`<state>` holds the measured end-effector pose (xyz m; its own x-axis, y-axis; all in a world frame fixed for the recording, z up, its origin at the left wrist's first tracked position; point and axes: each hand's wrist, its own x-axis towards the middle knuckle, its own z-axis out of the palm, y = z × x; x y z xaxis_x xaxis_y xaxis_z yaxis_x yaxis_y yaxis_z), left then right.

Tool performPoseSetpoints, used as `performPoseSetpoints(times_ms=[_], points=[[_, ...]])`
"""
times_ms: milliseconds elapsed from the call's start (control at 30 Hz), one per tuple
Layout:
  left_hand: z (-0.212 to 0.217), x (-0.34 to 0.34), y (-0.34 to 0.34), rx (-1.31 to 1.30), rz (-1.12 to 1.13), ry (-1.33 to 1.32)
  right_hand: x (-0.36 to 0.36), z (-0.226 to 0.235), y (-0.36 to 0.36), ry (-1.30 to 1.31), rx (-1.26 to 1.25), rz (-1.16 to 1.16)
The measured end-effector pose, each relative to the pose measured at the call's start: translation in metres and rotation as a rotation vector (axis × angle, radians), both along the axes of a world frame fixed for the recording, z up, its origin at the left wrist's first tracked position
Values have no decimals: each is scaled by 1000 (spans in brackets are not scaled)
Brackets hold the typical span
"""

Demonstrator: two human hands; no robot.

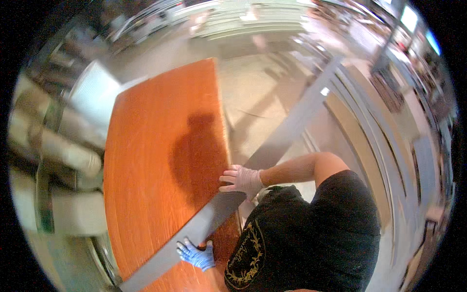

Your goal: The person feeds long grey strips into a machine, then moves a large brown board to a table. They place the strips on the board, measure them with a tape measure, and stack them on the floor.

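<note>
A long grey strip (193,226) lies diagonally across an orange wood-grain panel (146,160) and reaches past its right edge to the upper right. My left hand (196,254), in a blue-and-white glove, rests at the strip's near edge. Its fingers are stretched out on the strip, with the thumb apart. Farther up, my right hand (242,180) in a pale glove lies over the strip beside the panel's right edge. Those fingers point left, spread over the panel's surface. The undersides of both hands are hidden.
Long grey and brown boards (357,136) lie to the right. A white sheet-like thing (95,95) is behind the panel's far left corner. Blurred pale rolls or cylinders (73,155) lie at left. A stack of pale boards (253,22) stands at the back.
</note>
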<state>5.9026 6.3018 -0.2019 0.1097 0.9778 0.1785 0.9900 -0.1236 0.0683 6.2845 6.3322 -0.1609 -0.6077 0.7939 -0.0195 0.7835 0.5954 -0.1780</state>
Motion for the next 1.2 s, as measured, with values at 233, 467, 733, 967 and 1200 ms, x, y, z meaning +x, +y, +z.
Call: performPoseSetpoints(times_ms=[233,467,733,967,1200], points=[[36,9,118,-253,-689,113,54,14,-35,-124,-235,-208],[12,84,152,-338,-1079,14,90,-4,-126,-29,-203,-479],[63,268,126,-249,-1634,-64,129,33,-301,23,-119,-945],[49,540,49,-14,-2072,-69,208,14,-432,-49,-63,-1431],[64,811,-144,-195,-2315,182,322,-10,-597,-78,-150,-1826]])
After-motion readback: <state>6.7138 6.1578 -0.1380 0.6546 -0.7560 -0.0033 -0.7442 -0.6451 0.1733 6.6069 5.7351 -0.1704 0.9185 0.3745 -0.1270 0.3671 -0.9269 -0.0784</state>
